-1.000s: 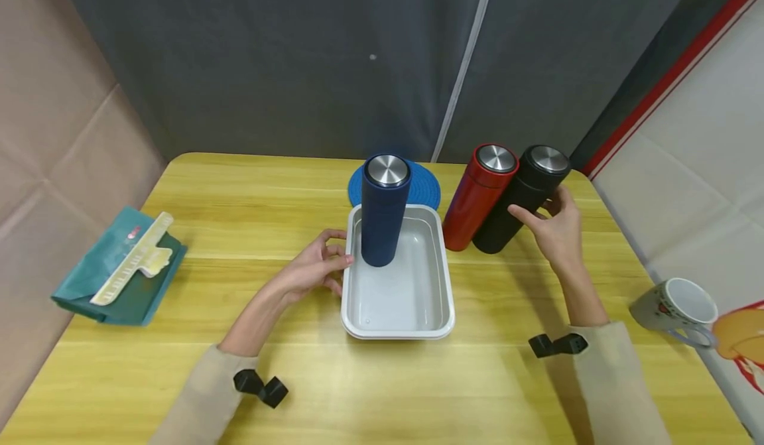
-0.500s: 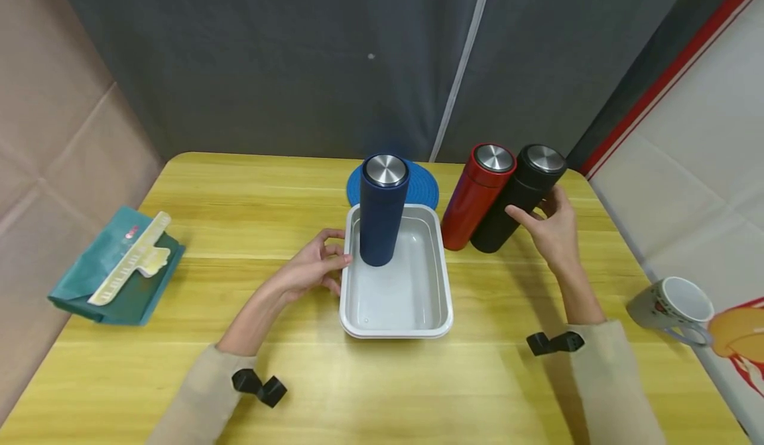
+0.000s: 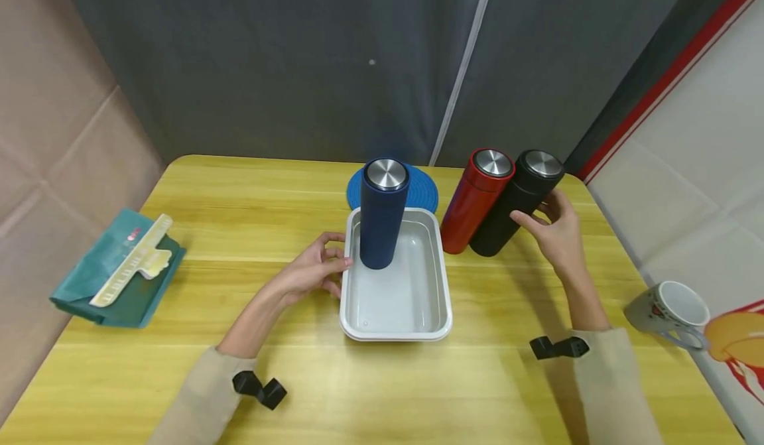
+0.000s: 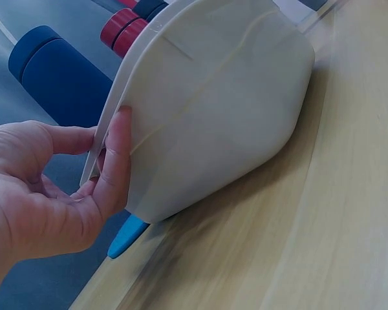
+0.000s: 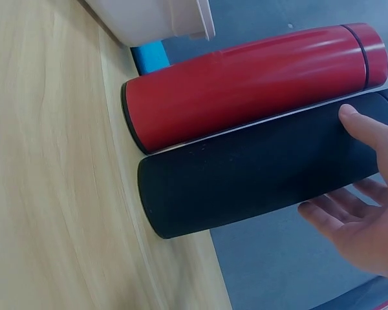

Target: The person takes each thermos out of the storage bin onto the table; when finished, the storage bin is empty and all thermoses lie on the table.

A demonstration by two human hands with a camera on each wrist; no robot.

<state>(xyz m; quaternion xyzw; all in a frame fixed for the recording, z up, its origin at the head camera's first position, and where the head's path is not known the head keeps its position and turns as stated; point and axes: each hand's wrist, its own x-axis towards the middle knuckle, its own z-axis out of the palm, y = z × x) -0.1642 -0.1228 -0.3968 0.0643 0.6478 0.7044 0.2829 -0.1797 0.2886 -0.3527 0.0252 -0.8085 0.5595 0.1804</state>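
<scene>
My left hand (image 3: 316, 269) pinches the left rim of a white rectangular plastic basin (image 3: 406, 312), thumb on the inner side and fingers beneath the lip, as the left wrist view shows. Inside the basin's back left part stands a dark blue thermos (image 3: 382, 219) with a steel-topped lid. My right hand (image 3: 558, 233) holds a black thermos (image 3: 510, 209) by its upper right side. Its thumb (image 5: 365, 126) lies along the front of the black body, with the other fingers on the far side. Close beside it on the left stands a red thermos (image 3: 474, 203), upright on the table.
Behind the basin lies a round blue mat (image 3: 424, 190), partly covered by the blue thermos. A green pouch (image 3: 119, 272) with a cream clip (image 3: 134, 262) sits at the far left. Toward the right edge is a patterned white mug (image 3: 668, 312). A grey curtain (image 3: 268, 60) hangs behind the table.
</scene>
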